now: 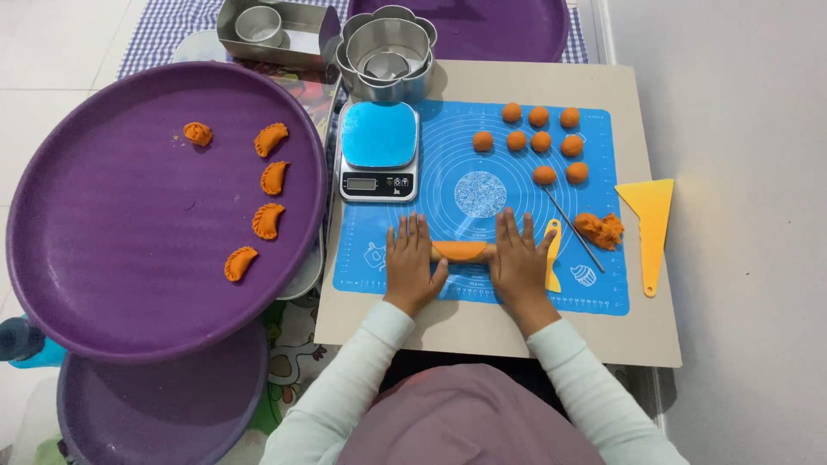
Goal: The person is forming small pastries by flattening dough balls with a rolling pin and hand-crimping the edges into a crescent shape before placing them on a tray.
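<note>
Dough [461, 251] flat on the mat [525, 293], between both hands [412, 258].

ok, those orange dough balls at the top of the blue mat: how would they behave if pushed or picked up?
The orange dough balls look round and sit loose and apart on the flat blue mat, so a push would probably roll them. They likely dent under a pinch: the same-coloured piece between the left hand and right hand is pressed flat. Small, so probably light.
</note>
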